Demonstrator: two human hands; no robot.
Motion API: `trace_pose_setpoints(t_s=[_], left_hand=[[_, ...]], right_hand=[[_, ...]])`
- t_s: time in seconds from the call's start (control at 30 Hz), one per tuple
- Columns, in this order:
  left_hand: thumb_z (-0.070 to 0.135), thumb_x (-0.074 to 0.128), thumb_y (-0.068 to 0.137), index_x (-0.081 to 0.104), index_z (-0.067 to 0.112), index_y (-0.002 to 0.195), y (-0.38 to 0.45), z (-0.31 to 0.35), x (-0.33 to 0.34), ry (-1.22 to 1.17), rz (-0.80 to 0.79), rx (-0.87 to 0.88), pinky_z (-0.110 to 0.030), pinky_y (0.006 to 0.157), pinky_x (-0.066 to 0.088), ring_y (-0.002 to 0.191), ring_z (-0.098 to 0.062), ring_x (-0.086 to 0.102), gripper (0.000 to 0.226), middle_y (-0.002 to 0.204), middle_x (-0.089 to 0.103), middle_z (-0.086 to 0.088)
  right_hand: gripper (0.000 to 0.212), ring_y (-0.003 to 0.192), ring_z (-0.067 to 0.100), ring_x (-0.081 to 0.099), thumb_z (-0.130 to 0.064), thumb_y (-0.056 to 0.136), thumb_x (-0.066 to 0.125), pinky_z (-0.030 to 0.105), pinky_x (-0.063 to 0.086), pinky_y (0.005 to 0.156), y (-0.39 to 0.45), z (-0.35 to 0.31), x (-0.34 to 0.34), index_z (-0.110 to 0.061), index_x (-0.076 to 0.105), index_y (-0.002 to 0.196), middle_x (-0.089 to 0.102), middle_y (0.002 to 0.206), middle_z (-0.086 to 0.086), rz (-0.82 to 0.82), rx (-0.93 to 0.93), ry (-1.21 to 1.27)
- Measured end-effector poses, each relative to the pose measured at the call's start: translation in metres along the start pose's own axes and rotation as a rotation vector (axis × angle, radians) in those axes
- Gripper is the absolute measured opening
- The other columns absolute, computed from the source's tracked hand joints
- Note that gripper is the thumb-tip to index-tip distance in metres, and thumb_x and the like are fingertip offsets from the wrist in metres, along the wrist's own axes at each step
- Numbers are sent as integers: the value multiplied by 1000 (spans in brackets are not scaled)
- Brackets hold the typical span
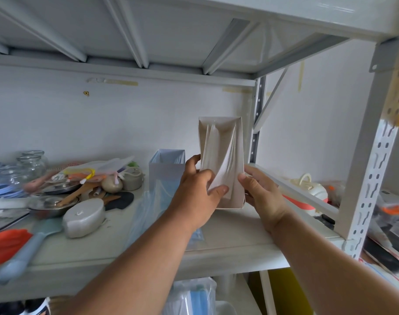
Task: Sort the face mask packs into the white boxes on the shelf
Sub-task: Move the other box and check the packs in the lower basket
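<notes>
Gripping the tall white box (pixel 237 155) from both sides, the person tips it so its open top faces the camera, its lower end just above the shelf board (pixel 228 237). Left hand (pixel 199 189) wraps the box's left wall, fingers curled over the edge, thumb pressed down on the pale mask packs (pixel 219 160) fanned out inside. Right hand (pixel 259 192) clamps the right wall, thumb on the front edge, fingers behind and out of sight. Inside, several thin white packs lean at angles; how many, I cannot tell.

Just left of it stands a second white box (pixel 165 171), upright against the back wall, blue packs showing at its rim. In front of that one, loose clear-wrapped blue masks (pixel 148 208) lie flat on the board, partly under the left forearm. Farther left, a blurred clutter: glass jars (pixel 32 165), a steel pan (pixel 50 206), a grey oval lidded container (pixel 83 218), a blue-handled brush (pixel 25 253). Below the shelf, another bag of blue masks (pixel 191 296).
</notes>
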State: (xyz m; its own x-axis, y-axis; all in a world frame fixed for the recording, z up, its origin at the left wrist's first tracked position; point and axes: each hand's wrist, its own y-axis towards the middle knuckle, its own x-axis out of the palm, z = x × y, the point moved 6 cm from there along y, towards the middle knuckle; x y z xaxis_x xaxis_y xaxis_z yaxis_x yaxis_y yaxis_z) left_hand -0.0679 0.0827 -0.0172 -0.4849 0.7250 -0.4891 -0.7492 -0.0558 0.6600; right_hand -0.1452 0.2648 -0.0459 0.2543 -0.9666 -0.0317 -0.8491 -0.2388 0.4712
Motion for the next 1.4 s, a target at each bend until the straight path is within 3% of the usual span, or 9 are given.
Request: trace_pose_setpoints(t_s=[0.3,0.43,0.53,0.63,0.73,0.87,1.13,1.23,1.4], left_hand=[[31,58,108,51,20,120,2,-2,0,-37,63,14,-38,111,44,136,-26,48,18,151,38,1],[7,53,107,8,49,165,-2,2,-4,-45,48,46,-15,107,32,133,10,34,84,165,23,14],[11,54,108,18,65,158,-3,4,-3,-56,20,69,-24,104,44,126,3,47,82,164,20,15],[39,68,102,50,48,148,-1,1,-2,-53,28,53,-25,112,38,146,-13,42,50,162,19,19],[55,80,89,55,41,144,-1,-2,0,-43,21,31,-24,112,35,145,-12,39,61,161,20,17],[53,84,86,59,40,137,0,-4,0,-65,31,31,-25,110,36,142,-13,41,58,161,21,13],[41,81,93,70,36,124,1,-3,1,-59,27,36,-27,115,40,144,-12,43,33,160,21,16],[27,72,100,77,28,105,-1,-5,3,-60,11,1,-12,106,33,142,-6,43,7,158,16,28],[26,76,97,71,22,85,0,-4,1,-42,43,-12,-4,96,28,140,-5,46,14,165,18,18]], right_hand=[[83,122,45,72,-69,82,79,66,50,120,0,-1,2,-24,67,150,72,121,27,-10,-7,6],[88,100,41,69,-70,78,76,53,57,113,-2,-5,4,-22,66,151,67,101,22,-27,-9,-5],[90,91,17,69,-70,75,77,47,57,107,-3,-4,2,-22,67,151,65,88,2,-14,-12,17],[85,113,43,72,-75,80,82,68,51,118,-2,-4,4,-28,68,149,71,112,24,-26,0,20],[86,124,52,68,-79,79,82,70,51,116,-1,-3,2,-30,68,149,69,126,32,-11,-6,7],[81,124,52,68,-70,83,80,69,51,117,0,0,0,-24,68,148,70,108,23,-6,0,4],[95,124,44,73,-82,74,84,66,51,119,-1,-2,3,-27,68,150,74,126,27,-25,-10,34],[79,102,27,69,-72,81,81,59,54,115,-2,-5,3,-19,70,140,68,99,8,-31,-13,22],[48,86,19,58,-64,81,76,41,51,95,-5,-9,7,-29,65,112,55,83,-4,-57,-14,40]])
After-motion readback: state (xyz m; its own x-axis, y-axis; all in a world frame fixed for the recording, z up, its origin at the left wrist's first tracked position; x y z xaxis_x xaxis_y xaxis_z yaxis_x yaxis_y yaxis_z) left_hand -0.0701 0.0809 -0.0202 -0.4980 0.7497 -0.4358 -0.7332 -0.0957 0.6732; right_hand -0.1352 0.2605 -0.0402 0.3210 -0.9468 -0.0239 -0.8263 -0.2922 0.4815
